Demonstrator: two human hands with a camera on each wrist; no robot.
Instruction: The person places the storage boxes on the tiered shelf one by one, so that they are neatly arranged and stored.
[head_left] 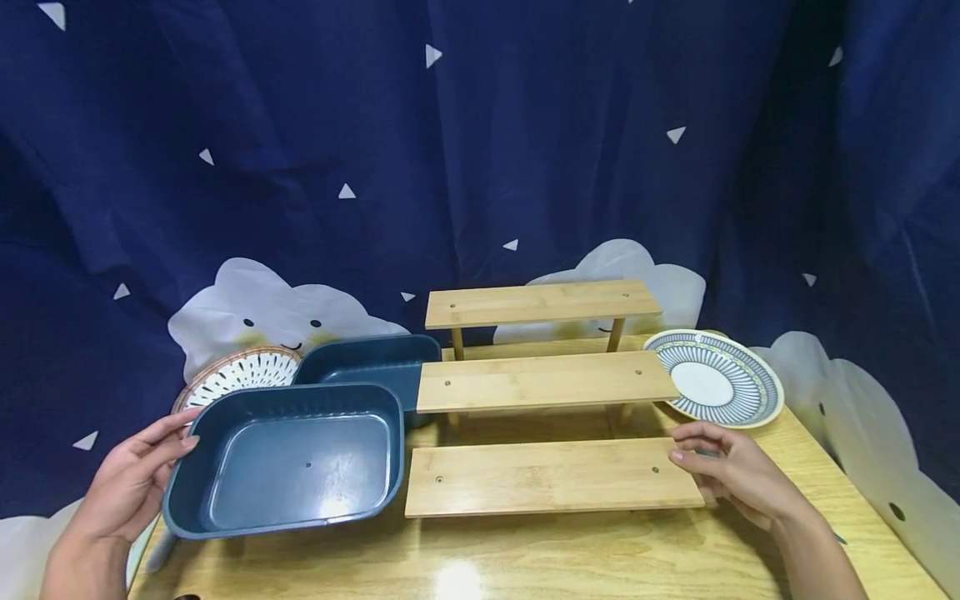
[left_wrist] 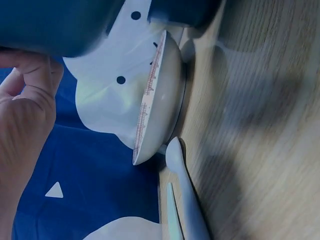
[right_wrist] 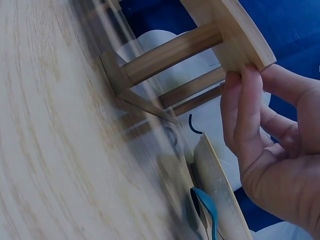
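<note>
In the head view my left hand (head_left: pixel 123 492) holds a dark blue rectangular basin (head_left: pixel 300 467) by its left rim, thumb over the edge. The basin hangs above the table and tilts toward me, its inside bare. From the left wrist camera, the left hand's fingers (left_wrist: pixel 37 70) show under the basin's dark side (left_wrist: pixel 55 25). My right hand (head_left: pixel 738 479) pinches the right end of the lowest board on a three-tier wooden rack (head_left: pixel 555 479). The right wrist view shows that hand's fingers (right_wrist: pixel 247 105) beneath the board (right_wrist: pixel 245 45) and its thumb at the edge.
A second blue basin (head_left: pixel 367 358) stands behind the held one. At left back is a patterned bowl (head_left: pixel 243 371); at right, a blue-patterned plate (head_left: pixel 705 379). A greyish spoon (left_wrist: pixel 177 162) and a pale green utensil (left_wrist: pixel 173 215) lie at left, a teal spoon (right_wrist: pixel 207 205) at right.
</note>
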